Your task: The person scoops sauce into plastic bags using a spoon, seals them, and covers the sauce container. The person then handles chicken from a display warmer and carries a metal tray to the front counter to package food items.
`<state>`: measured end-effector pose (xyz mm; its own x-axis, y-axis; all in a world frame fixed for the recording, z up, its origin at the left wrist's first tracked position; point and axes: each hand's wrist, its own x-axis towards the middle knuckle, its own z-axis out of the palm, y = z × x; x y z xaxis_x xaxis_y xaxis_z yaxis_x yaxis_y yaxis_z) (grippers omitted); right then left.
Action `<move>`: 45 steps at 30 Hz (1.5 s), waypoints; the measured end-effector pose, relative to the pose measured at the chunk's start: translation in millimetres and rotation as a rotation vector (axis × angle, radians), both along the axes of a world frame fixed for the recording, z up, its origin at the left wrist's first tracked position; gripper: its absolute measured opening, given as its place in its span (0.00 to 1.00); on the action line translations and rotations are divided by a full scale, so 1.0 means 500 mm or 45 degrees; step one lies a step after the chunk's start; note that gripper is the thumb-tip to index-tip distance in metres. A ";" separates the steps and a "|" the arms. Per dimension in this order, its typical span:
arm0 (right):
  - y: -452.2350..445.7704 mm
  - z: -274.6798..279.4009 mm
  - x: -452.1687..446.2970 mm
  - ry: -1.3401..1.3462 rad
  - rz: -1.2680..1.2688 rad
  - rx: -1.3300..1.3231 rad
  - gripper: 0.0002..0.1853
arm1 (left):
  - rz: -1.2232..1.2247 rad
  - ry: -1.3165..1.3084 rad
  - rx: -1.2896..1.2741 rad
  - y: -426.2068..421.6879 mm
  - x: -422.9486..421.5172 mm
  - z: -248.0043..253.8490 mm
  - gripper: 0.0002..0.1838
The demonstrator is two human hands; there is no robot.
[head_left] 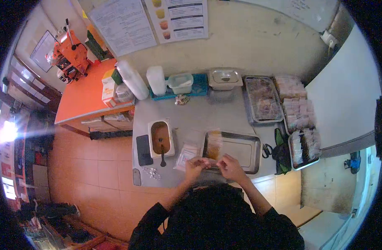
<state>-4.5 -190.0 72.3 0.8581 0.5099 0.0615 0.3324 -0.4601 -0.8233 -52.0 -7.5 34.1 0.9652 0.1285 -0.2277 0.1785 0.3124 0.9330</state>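
Note:
My left hand [195, 167] and my right hand [230, 167] are close together at the table's front edge. Both have their fingers pinched on what looks like a small clear plastic bag [213, 163], mostly hidden by the fingers. Just beyond them lies a shallow metal tray [241, 148], with flat sachets of orange-brown sauce [214, 146] lined up at its left end. Beside my left hand is a pack of clear plastic bags [187, 156]. Farther left, a deep metal container [160, 135] holds brown sauce and a dark spoon [162, 156].
A black phone [144, 150] lies left of the sauce container. Scissors [267, 150] and a dark green cloth item [281, 153] are right of the tray. Trays of filled sachets [304, 148] line the right side. A lidded metal container [225, 79] and a blue basket [201, 85] stand by the wall.

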 end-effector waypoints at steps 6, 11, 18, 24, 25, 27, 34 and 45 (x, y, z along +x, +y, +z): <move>-0.002 -0.068 0.046 -0.119 -0.134 -0.062 0.07 | 0.022 0.022 0.415 -0.018 0.057 -0.038 0.06; 0.039 -0.041 0.113 -0.475 -0.220 -0.304 0.07 | 0.204 -0.126 0.597 -0.026 0.106 -0.083 0.07; 0.235 -0.120 0.252 -0.834 0.075 -0.666 0.14 | 0.541 -0.232 0.885 0.021 0.041 -0.055 0.09; 0.293 -0.172 0.300 -0.509 0.133 -0.896 0.11 | 0.444 0.044 0.752 0.077 0.006 -0.026 0.09; 0.291 -0.165 0.304 -0.511 0.139 -0.898 0.11 | 0.432 -0.018 0.825 0.078 0.009 -0.017 0.11; 0.285 -0.147 0.308 -0.393 0.140 -0.713 0.10 | 0.409 -0.017 0.792 0.073 0.021 0.003 0.13; 0.210 0.073 0.225 0.045 0.331 -0.123 0.08 | 0.379 -0.093 0.581 0.078 0.122 0.066 0.12; 0.144 0.134 0.185 0.039 0.277 0.034 0.06 | 0.178 -0.586 0.739 0.064 0.154 0.189 0.07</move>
